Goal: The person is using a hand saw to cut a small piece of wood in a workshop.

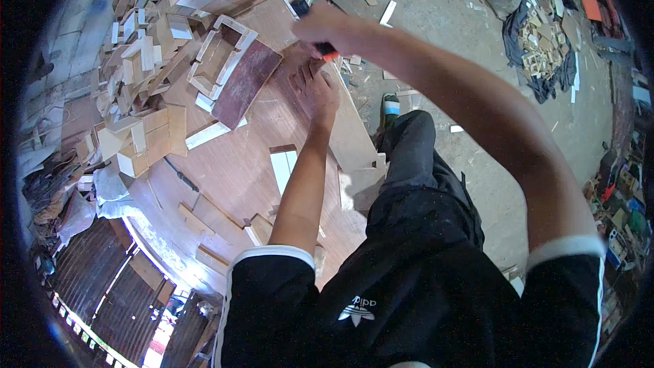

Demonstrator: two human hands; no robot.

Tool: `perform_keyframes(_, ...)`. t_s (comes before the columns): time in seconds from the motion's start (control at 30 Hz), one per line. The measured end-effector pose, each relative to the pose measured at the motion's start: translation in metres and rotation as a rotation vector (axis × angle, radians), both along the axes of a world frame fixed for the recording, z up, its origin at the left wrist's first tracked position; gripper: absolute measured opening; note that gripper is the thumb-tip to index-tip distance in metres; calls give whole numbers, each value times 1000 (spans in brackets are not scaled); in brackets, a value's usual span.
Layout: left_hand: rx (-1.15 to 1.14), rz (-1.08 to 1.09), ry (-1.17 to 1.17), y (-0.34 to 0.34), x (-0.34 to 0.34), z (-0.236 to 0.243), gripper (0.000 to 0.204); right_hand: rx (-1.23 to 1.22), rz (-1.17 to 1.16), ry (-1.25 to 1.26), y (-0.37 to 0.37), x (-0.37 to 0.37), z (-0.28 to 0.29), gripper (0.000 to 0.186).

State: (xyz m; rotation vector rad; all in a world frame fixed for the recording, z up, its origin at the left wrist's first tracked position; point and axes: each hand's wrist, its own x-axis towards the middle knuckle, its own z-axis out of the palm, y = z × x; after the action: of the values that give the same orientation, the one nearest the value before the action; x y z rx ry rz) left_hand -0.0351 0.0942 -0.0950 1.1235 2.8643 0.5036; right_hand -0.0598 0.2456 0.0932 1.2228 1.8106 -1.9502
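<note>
My right hand [327, 27], slightly smeared by motion, is closed around a black tool with an orange-red end [328, 50]. Its other black end [300, 7] sticks out at the far side of the fist; its exact kind I cannot make out. Just nearer to me, my left hand [320, 92] lies flat with fingers stretched on a reddish-brown wooden piece [294, 61] at the workbench edge. The fingertips point toward the tool. To the left of that hand stands a wooden box frame [221, 58], beside a dark reddish panel [246, 82].
Stacked wooden boxes and drawer parts [146, 61] crowd the bench's left side. A white-faced wooden block [283, 167] lies by my left forearm on the brown workbench [231, 150]. Offcuts lie on the floor, with a sack of scraps [545, 44] at far right.
</note>
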Motion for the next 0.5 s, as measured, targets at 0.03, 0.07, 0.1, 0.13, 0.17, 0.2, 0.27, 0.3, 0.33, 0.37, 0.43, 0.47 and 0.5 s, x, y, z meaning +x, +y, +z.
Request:
perform_keyframes(0.03, -19, 4, -4, -1, 1, 1, 38, 64, 27, -85, -2, -1, -12, 20)
perform_keyframes(0.07, -5, 9, 9, 1, -1, 0, 39, 14, -58, -114, -5, -7, -25, 21)
perform_keyframes(0.1, 20, 9, 28, 0, 1, 0, 38, 17, -73, -36, -5, -12, -40, 21)
perform_keyframes(0.13, 61, 6, 61, 2, 0, 0, 38, 6, -75, -3, -3, -18, -53, 22)
perform_keyframes(0.17, 77, -5, 66, 1, 0, 1, 38, -22, -70, 21, 1, -23, -65, 23)
perform_keyframes(0.2, 39, 7, 34, 3, 0, 2, 37, -3, -83, 70, 6, -27, -76, 25)
perform_keyframes(0.27, -37, 46, -44, 4, 0, 3, 35, -211, -127, 157, 17, -28, -92, 16)
perform_keyframes(0.3, 6, 39, -55, 5, -1, 4, 34, -228, -210, 211, 22, -26, -98, 13)
perform_keyframes(0.33, 59, 31, -30, 5, -1, 5, 34, -303, -248, 263, 24, -21, -103, 15)
perform_keyframes(0.37, 60, 35, -44, 5, -1, 7, 33, -300, -218, 277, 26, -17, -105, 15)
perform_keyframes(0.43, 156, 1, 16, 5, 0, 9, 34, -348, -148, 316, 22, -7, -109, 14)
perform_keyframes(0.47, 188, -16, 25, 4, 0, 9, 35, -259, -140, 300, 17, -3, -108, 13)
perform_keyframes(0.5, 153, -10, 7, 3, 0, 9, 36, -170, -149, 249, 12, -1, -106, 15)
